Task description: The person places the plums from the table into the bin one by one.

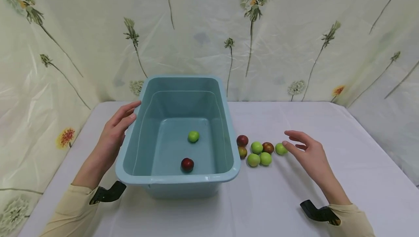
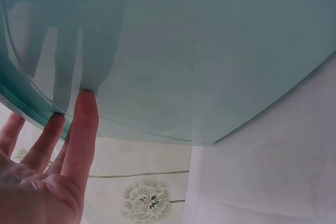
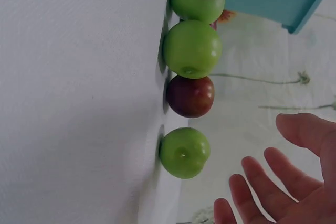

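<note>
A light blue plastic tub (image 1: pixel 148 179) stands on the table with one green plum (image 1: pixel 193 136) and one dark red plum (image 1: pixel 187 165) on its floor. My left hand (image 1: pixel 112 135) rests against the tub's left side near the rim; in the left wrist view its straight fingers (image 2: pixel 84 129) touch the outer wall. Right of the tub lies a loose group of green plums (image 1: pixel 253 160) and dark red plums (image 1: pixel 242 141). Above the rightmost green plum (image 3: pixel 184 152) hovers my right hand (image 1: pixel 309 157), fingers apart and holding nothing.
A white cloth (image 1: pixel 262 208) covers the table. Behind it hangs a curtain (image 1: pixel 196 40) printed with dandelions, which also runs along both sides. Black straps with mounts (image 1: pixel 108 193) sit on both wrists.
</note>
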`<state>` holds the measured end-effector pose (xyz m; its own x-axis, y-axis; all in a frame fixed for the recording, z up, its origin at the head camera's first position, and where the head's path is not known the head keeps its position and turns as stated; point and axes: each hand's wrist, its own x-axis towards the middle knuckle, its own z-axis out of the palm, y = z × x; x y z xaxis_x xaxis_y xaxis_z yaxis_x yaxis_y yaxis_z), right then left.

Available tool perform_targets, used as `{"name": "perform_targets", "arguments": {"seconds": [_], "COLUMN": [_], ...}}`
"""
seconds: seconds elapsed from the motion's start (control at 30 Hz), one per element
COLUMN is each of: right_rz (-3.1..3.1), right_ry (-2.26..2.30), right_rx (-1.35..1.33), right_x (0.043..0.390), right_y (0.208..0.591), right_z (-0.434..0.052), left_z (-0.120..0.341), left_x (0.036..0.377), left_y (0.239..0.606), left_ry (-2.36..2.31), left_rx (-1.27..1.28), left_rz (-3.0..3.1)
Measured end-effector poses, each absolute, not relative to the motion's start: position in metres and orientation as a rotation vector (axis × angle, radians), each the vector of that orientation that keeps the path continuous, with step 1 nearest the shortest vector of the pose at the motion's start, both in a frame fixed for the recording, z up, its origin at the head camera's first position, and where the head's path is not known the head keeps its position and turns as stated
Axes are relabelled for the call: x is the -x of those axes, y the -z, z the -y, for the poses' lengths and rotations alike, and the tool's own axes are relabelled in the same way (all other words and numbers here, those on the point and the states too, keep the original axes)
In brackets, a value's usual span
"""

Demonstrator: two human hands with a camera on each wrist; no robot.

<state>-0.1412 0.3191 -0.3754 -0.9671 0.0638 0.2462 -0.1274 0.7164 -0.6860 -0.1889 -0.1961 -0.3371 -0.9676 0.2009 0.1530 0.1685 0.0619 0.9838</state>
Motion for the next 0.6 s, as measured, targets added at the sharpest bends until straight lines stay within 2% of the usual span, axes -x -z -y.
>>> {"name": "perform_targets", "arguments": {"seconds": [0.6], "right_rz": [2.833], "right_ry": [-1.147], "right_rx": [-0.097], "right_x": [0.153], "right_y": [0.393], "right_z": [-0.334], "left_z": [0.198], "left_x": [0.188], "left_y": [0.339], "left_ry": [-2.111], "left_rx": [-0.426], "left_rz": [-2.268]}}
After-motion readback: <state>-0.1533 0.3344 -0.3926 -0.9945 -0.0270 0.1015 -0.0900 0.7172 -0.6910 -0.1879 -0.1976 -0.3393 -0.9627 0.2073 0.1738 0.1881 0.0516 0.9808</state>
